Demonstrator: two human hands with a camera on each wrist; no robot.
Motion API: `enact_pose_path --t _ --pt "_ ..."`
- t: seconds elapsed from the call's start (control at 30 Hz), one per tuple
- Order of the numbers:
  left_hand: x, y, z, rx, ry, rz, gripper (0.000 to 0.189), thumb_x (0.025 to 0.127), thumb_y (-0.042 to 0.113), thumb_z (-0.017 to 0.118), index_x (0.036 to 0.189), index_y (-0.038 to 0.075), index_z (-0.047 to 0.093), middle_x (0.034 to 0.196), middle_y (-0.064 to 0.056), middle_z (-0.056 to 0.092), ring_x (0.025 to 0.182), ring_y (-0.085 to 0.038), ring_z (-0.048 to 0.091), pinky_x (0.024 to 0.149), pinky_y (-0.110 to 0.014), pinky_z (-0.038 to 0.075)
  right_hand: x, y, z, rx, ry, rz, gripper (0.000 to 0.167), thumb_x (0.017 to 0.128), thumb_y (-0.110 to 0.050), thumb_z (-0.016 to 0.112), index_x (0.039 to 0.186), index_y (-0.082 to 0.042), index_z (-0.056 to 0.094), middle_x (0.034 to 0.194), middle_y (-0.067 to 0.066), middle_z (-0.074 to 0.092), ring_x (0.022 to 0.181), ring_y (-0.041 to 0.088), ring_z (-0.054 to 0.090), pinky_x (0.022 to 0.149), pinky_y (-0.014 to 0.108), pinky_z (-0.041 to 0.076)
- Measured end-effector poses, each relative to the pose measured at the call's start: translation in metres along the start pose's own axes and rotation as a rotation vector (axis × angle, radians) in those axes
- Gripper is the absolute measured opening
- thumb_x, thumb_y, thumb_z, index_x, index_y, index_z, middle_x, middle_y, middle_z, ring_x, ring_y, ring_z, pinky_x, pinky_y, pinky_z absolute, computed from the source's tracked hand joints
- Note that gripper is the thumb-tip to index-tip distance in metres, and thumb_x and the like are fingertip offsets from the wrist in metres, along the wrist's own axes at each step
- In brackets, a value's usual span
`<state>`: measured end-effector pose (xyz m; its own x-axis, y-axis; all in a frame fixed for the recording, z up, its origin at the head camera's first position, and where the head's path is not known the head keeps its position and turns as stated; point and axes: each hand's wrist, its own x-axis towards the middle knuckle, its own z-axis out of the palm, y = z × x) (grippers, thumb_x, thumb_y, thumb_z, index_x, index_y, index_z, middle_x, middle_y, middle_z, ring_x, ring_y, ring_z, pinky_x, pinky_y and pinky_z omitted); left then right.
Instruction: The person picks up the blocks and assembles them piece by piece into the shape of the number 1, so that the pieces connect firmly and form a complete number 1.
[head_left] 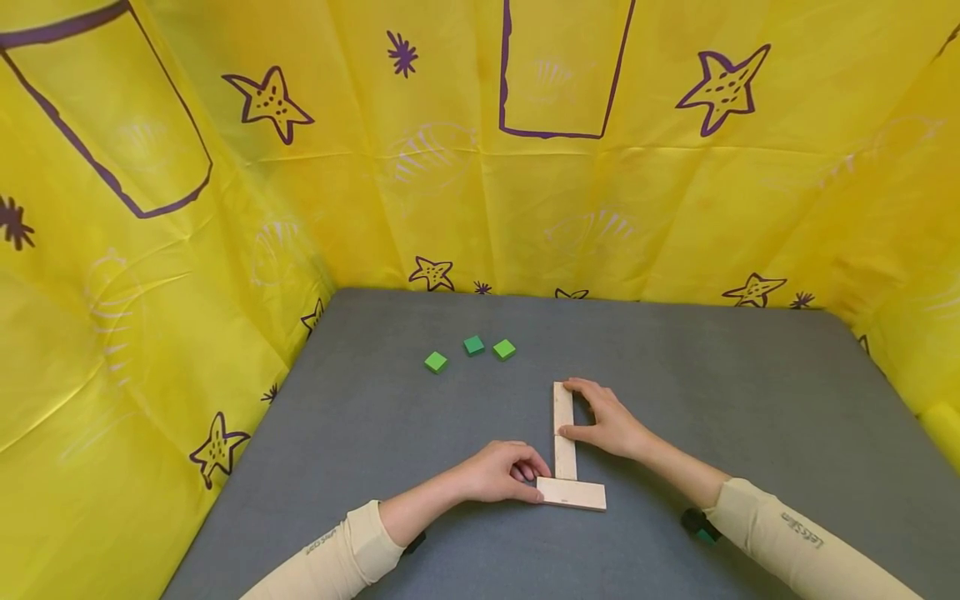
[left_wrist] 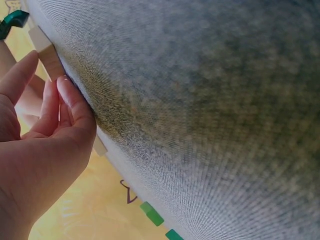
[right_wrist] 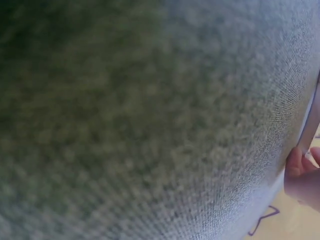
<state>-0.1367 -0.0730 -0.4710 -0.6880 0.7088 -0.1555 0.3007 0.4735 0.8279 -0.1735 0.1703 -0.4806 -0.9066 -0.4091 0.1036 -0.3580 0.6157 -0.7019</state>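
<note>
Three pale wooden blocks lie flat on the grey table in an upside-down T. The crosswise wooden block (head_left: 573,494) is nearest the person, and my left hand (head_left: 498,472) pinches its left end between thumb and fingers. From its far side run two narrower blocks end to end, the lower block (head_left: 566,460) and the upper block (head_left: 562,407). My right hand (head_left: 606,419) holds the upper one from the right, index finger at its far end and thumb near the joint. In the left wrist view, the thumb and fingertips meet the crosswise block (left_wrist: 50,60).
Toward the back of the grey table (head_left: 360,358) sit a light green square block (head_left: 436,362), a dark green one (head_left: 473,345) and another light green one (head_left: 504,349). Yellow cloth (head_left: 465,200) with purple drawings hangs behind and along the sides.
</note>
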Motion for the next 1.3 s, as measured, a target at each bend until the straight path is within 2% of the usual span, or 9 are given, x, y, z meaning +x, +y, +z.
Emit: enact_pose_path --t 0.2,0.43,0.6,0.9,1.3 --pt "0.0 -0.001 0.0 -0.005 0.003 0.003 0.022 0.08 0.012 0.081 0.099 0.011 0.072 0.086 0.011 0.06 0.081 0.0 0.055 0.074 -0.016 0.048 0.004 -0.001 -0.001 -0.006 0.013 0.008 0.066 0.083 -0.026 0.078 0.135 0.002 0.049 0.136 0.022 0.049 0.118 0.038 0.047 0.09 0.048 0.047" --pt "0.0 -0.002 0.0 -0.015 0.002 0.005 0.022 0.079 0.01 0.082 0.099 0.01 0.072 0.086 0.01 0.059 0.081 -0.001 0.056 0.074 -0.016 0.048 0.01 -0.001 -0.002 -0.008 0.07 -0.003 0.06 0.082 -0.021 0.077 0.13 0.005 0.053 0.129 0.023 0.055 0.112 0.038 0.049 0.086 0.046 0.047" --pt "0.0 -0.001 0.0 -0.016 0.001 -0.003 0.022 0.079 0.011 0.082 0.099 0.01 0.072 0.086 0.01 0.059 0.08 -0.001 0.055 0.074 -0.016 0.048 0.016 0.0 -0.003 0.0 0.099 0.012 0.057 0.084 -0.021 0.076 0.129 0.005 0.055 0.127 0.022 0.057 0.113 0.039 0.048 0.087 0.049 0.046" --pt "0.0 0.0 0.0 -0.022 0.004 -0.005 0.022 0.079 0.01 0.082 0.098 0.01 0.072 0.086 0.008 0.061 0.08 -0.002 0.056 0.074 -0.016 0.048 0.03 0.0 -0.004 0.037 0.095 0.046 0.056 0.086 -0.022 0.074 0.131 0.005 0.054 0.129 0.022 0.056 0.118 0.039 0.049 0.093 0.052 0.046" --pt "0.0 -0.002 -0.001 -0.03 0.003 -0.004 0.022 0.079 0.011 0.082 0.098 0.011 0.072 0.086 0.007 0.061 0.08 -0.002 0.056 0.073 -0.016 0.048 0.055 -0.008 -0.002 0.152 0.103 0.064 0.049 0.088 -0.02 0.074 0.129 -0.001 0.058 0.127 0.016 0.061 0.118 0.032 0.057 0.097 0.048 0.045"
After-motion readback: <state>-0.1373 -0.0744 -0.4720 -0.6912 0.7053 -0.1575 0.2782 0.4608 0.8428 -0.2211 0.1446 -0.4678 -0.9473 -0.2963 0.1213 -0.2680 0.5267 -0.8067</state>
